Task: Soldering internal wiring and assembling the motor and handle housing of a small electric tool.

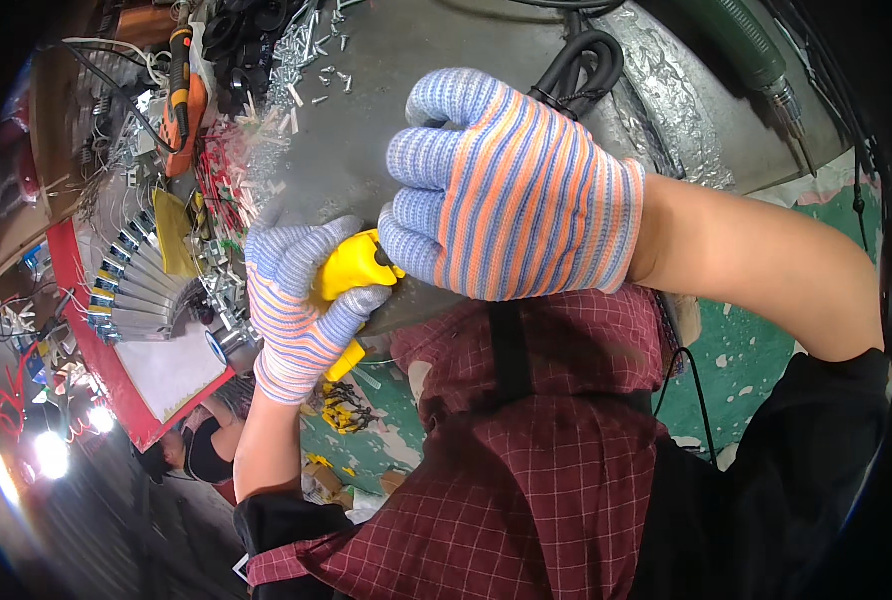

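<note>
My left hand (301, 300), in a striped knit glove, is closed around a yellow plastic piece (354, 265) with a small dark opening at its right end. A yellow part also shows below that hand's fingers. My right hand (526, 190), gloved the same way, is just right of the piece with its fingers curled in. Its lower fingers are close against the piece's right end. Whatever lies inside those fingers is hidden by the glove. Both hands are over the near part of the grey worktable (366, 120).
Loose screws (296, 60) lie at the far left of the table, beside small red and white pieces (228, 165). A green power screwdriver (741, 45) sits far right, near a coiled black cable (586, 75). Metal parts (151, 290) fan out at left. Another person (211, 450) is beyond.
</note>
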### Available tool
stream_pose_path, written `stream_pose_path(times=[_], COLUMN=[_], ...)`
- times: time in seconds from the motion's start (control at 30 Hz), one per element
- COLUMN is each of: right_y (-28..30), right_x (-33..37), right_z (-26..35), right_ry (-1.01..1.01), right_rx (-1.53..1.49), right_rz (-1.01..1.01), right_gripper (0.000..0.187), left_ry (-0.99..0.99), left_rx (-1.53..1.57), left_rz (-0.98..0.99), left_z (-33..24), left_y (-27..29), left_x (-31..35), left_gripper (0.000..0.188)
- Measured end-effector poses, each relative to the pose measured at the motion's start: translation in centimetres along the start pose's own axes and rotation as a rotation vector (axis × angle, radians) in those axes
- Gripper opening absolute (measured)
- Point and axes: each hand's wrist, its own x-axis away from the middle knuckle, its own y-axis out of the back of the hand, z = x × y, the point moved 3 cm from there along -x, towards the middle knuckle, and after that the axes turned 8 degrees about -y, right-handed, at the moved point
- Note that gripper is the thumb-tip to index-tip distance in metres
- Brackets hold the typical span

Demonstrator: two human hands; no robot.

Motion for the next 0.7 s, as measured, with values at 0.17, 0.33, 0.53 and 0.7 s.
stream_pose_path(times=[0.17, 0.33, 0.53, 0.7], right_y=[0.9, 0.0, 0.9, 2.9], right_x=[-0.7, -0.8, 0.0, -5.7], right_z=[-0.1, -1.1, -1.1, 0.4], right_ry=[-0.15, -0.187, -0.284, -0.436], right_rx=[-0.065, -0.031, 0.03, -0.316], right_rz=[0.167, 0.297, 0.206, -0.325], right_gripper=[0.009, 0.007, 0.016, 0.023], left_ry=[0.08, 0.124, 0.106, 0.051], left_rx=[0.047, -0.024, -0.349, -0.411], left_rz=[0.003, 0.023, 0.167, 0.3], left_z=[-0.3, -1.1, -2.3, -1.1], left_y=[0.0, 0.0, -0.8, -2.3], left_x=[-0.3, -1.2, -1.8, -1.5], left_gripper=[0.054, 0.055, 0.058, 0.04])
